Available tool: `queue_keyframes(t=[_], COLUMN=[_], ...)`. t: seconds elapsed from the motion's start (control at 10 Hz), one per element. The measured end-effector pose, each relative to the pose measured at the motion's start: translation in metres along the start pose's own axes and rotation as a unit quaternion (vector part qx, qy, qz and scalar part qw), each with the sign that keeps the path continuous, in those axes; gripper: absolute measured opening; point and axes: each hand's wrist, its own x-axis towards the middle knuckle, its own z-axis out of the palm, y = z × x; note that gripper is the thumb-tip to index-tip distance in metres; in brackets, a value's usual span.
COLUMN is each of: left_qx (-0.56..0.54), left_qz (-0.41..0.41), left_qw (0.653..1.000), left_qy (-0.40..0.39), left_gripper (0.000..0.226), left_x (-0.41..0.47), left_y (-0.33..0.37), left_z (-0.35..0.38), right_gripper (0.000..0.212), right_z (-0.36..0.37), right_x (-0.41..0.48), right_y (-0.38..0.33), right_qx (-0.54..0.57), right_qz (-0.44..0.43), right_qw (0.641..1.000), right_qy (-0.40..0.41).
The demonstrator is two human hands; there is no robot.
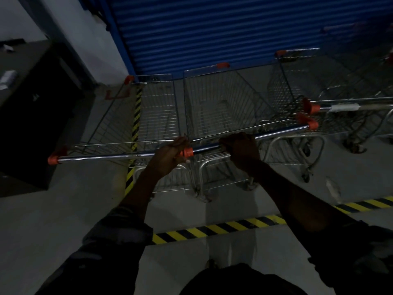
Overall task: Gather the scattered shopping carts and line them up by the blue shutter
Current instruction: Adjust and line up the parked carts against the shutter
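Hands: left hand [170,155] curled round chrome handle bar [106,156] of left silver wire shopping cart [157,116] | right hand [240,152] grips handle of middle wire cart [219,103] | blue ribbed shutter [212,28] upper centre

Store cart bay: wire shopping carts [221,103] facing blue shutter [234,28].

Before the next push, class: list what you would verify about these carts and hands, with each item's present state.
1. Left cart handle held by left grip: ok.
2. Middle cart handle held by right grip: ok.
3. Both face the blue shutter: ok.
4. Clearance from third cart: not ok, handle ends crowd.
5. Wheels straight: cannot tell, too dim.
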Motion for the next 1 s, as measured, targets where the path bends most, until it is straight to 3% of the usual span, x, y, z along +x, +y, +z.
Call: queue_keyframes(t=[0.2, 0.3, 0.4, 0.5, 0.7, 1.0], left_qx=[0.006, 0.002, -0.007, -0.04, -0.027, -0.042], left_qz=[0.004, -0.037, -0.053, -0.099, -0.076, -0.073], left_qw=[1.0, 0.999, 0.998, 0.992, 0.995, 0.995], left_qy=[0.012, -0.016, -0.03, -0.063, -0.05, -0.06], left_gripper=[0.071, 0.078, 0.071, 0.043, 0.048, 0.049], left_x=[0.003, 0.008, 0.014, 0.026, 0.03, 0.035], left_y=[0.007, 0.006, 0.007, 0.011, 0.014, 0.015], left_z=[-0.006, -0.012, -0.015, -0.012, -0.012, -0.005], right_gripper=[0.018, 0.022, 0.025, 0.028, 0.024, 0.026], right_z=[0.001, -0.003, -0.004, -0.009, -0.007, -0.008], right_x=[0.001, 0.003, 0.005, 0.016, 0.028, 0.029], right_y=[-0.01, -0.009, -0.01, -0.012, -0.009, -0.003], right_qx=[0.001, -0.004, -0.017, -0.035, -0.076, -0.041], right_qz=[0.036, 0.033, 0.027, 0.048, 0.074, 0.075], right_qw=[0.999, 0.999, 0.999, 0.997, 0.991, 0.994], right_qy=[0.005, 0.005, -0.006, -0.041, -0.082, -0.07])
